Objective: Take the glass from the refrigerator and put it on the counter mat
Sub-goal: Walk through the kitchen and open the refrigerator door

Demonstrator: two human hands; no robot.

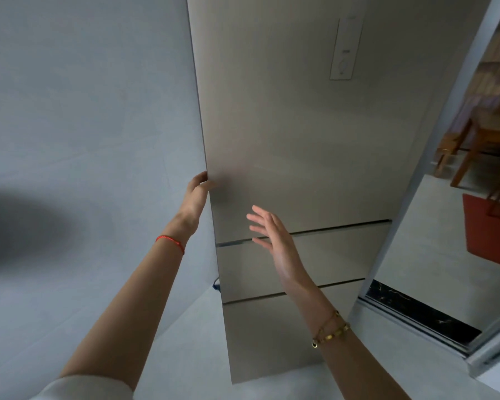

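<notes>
A tall brushed-metal refrigerator (309, 125) stands in front of me with its doors closed, so the glass and the counter mat are out of sight. My left hand (197, 192) grips the left edge of the upper door, fingers curled around it. My right hand (274, 238) hovers open with spread fingers in front of the door's lower part, near the seam above the first drawer, holding nothing.
A pale grey wall (84, 111) is to the left of the refrigerator. A door frame (433, 197) to the right opens onto a room with wooden chairs (474, 151) and a red rug (491, 235). Two drawer fronts (315, 264) sit below the upper door.
</notes>
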